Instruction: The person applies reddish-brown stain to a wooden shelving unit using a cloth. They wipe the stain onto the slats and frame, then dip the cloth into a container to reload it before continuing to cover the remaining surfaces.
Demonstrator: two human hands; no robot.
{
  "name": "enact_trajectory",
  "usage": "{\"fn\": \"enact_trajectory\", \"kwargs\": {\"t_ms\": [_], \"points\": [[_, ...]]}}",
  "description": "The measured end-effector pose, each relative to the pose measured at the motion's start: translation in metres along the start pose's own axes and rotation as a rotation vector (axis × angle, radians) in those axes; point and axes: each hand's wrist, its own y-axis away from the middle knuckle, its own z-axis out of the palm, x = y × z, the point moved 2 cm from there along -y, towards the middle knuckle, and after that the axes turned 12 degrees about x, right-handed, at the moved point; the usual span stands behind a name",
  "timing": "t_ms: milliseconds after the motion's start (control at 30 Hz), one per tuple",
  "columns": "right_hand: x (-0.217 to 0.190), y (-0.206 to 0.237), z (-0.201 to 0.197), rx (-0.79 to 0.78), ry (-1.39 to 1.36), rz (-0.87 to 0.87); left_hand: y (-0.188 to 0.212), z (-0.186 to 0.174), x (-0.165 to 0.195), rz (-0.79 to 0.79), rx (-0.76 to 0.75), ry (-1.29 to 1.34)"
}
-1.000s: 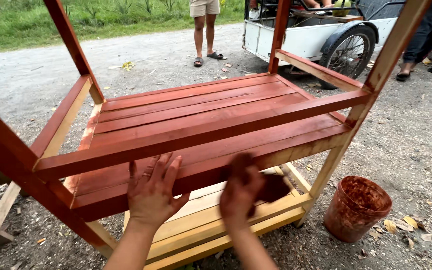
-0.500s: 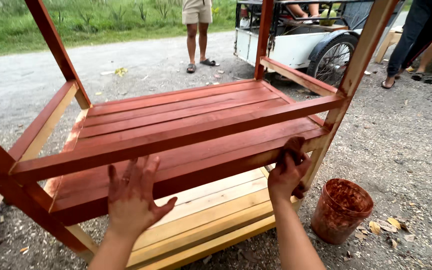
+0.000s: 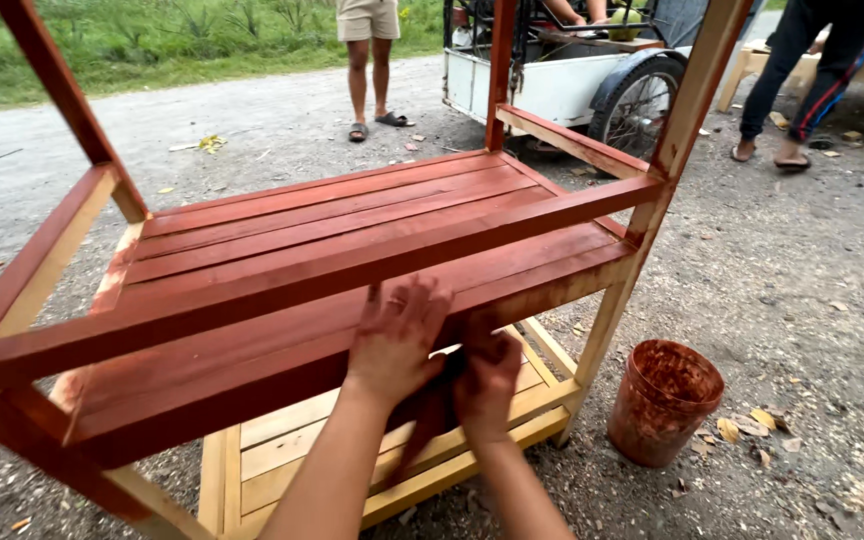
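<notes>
A wooden slatted stand fills the view, its upper shelf and rails stained red-brown. The lower shelf is bare pale wood. My left hand lies on the front edge of the upper shelf with fingers spread, holding nothing. Just right of it and lower, my right hand is closed on a dark stained rag pressed against the underside of that front edge. The two hands touch each other.
A stain-smeared round bucket stands on the gravel by the stand's front right leg. Behind are a white wheeled cart, a standing person's legs and another person's legs at the right.
My right hand slid left from the shelf's right corner to the middle of the front edge. My left hand moved right to meet it.
</notes>
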Motion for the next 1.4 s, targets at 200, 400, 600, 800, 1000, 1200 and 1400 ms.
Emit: {"fn": "enact_trajectory", "kwargs": {"t_ms": [200,400,600,800,1000,1200,1400], "points": [[0.100,-0.054,-0.017,0.123,0.238,0.262,-0.005,0.005,0.003,-0.047,-0.053,0.008],[0.082,-0.054,-0.006,0.238,0.091,0.372,-0.006,0.008,0.005,-0.059,-0.135,-0.008],[-0.022,-0.020,0.001,0.020,0.103,0.256,-0.007,0.005,0.005,-0.051,-0.134,-0.022],[-0.031,-0.053,-0.018,0.052,0.133,0.056,-0.006,0.008,0.005,-0.056,-0.140,0.004],[0.011,-0.050,-0.013,0.133,0.133,-0.076,-0.007,0.007,0.005,-0.061,-0.162,-0.008],[0.066,-0.067,-0.013,0.086,0.145,0.140,-0.010,0.005,0.006,-0.091,-0.232,0.013],[0.005,-0.058,0.002,-0.049,0.154,0.343,-0.005,0.014,0.004,-0.095,-0.217,0.004]]}}
